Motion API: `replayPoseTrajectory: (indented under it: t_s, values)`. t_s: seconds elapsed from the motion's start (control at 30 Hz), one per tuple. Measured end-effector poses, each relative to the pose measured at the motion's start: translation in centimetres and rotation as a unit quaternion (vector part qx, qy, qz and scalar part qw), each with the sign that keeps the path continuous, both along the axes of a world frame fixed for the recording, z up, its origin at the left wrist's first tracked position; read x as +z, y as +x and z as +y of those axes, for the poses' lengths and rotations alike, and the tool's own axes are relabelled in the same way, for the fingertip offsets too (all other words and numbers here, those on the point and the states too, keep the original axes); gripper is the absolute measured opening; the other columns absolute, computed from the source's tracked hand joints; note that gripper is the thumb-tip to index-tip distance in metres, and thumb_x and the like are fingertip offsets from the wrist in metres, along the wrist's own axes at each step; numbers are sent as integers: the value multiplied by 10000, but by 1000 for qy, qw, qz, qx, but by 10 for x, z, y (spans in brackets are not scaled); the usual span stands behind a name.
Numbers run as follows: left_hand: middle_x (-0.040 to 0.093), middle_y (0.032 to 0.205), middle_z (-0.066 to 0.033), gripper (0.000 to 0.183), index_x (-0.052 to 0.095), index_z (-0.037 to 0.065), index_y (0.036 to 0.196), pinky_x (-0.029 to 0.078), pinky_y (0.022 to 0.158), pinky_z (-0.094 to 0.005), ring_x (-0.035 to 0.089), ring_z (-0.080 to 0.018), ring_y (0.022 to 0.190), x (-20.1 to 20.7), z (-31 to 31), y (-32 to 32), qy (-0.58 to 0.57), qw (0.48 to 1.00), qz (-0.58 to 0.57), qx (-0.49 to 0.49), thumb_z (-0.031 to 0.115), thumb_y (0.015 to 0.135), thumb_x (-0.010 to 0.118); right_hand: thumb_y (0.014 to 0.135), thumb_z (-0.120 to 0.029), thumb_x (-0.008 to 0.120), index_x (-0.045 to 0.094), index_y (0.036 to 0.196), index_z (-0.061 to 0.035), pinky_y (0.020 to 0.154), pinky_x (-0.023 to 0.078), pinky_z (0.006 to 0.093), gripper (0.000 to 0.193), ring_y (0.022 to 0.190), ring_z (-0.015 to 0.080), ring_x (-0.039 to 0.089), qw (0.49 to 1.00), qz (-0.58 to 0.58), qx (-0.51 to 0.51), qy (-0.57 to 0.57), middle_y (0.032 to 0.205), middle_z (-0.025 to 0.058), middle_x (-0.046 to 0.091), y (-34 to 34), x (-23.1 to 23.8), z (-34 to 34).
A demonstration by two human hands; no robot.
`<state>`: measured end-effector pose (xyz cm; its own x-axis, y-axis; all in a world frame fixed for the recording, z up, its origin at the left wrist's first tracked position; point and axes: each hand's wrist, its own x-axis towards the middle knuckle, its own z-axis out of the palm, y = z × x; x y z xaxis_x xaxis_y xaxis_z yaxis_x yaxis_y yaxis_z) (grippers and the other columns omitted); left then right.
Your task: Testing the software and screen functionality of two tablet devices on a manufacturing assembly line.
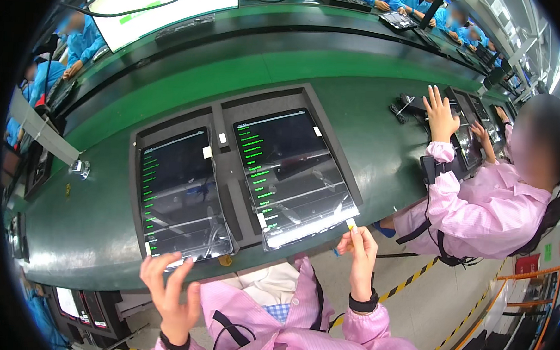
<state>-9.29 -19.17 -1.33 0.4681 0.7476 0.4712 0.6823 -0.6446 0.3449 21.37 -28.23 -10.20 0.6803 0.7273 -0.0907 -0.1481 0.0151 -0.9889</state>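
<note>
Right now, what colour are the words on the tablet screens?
Green words on dark screens, seen best in the head view.

Bench (382, 161) free right of tray (228, 166); co-worker's sleeve (462, 207) beyond.

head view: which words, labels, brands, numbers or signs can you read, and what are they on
Right tablet: a column of green text; words not copied here.
Left tablet: a similar green column, smaller and harder to read.
Monitor: a green patch on white, too blurred to read.
Green sign: too small to read.
</note>
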Motion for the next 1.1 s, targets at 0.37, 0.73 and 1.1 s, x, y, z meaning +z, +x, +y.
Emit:
replayPoseTrajectory:
  t_s: [0.37, 0.73, 1.1]
  values:
    - [574, 1087, -154, 397, 595, 9, 1058, 301, 986, -423, 512, -312, 1075, 141, 85, 29, 19, 986, 142, -84, 322, 928, 390, 914, -72, 533, 416, 1204, -15, 700, 472, 236, 318, 805, 126, 582, 997, -9, 73, 28, 930, 92, 592, 24, -4, 4]
    - [644, 830, -147, 600, 606, -10, 1067, 480, 755, -351, 628, -234, 761, 93, 219, 163, -300, 898, 303, -105, 524, 947, 362, 818, -4, 583, 467, 1319, 1, 626, 478, 186, 514, 851, 76, 534, 981, -157, 113, 29, 1079, 43, 524, 43, -6, 4]
    - [660, 864, -165, 651, 603, -5, 1116, 497, 685, -382, 633, -265, 674, 10, 252, 212, -310, 880, 344, -106, 553, 945, 316, 791, 53, 627, 568, 1241, -32, 563, 448, 164, 461, 860, 94, 564, 983, -164, 71, 42, 1018, 44, 558, 42, -8, 8]
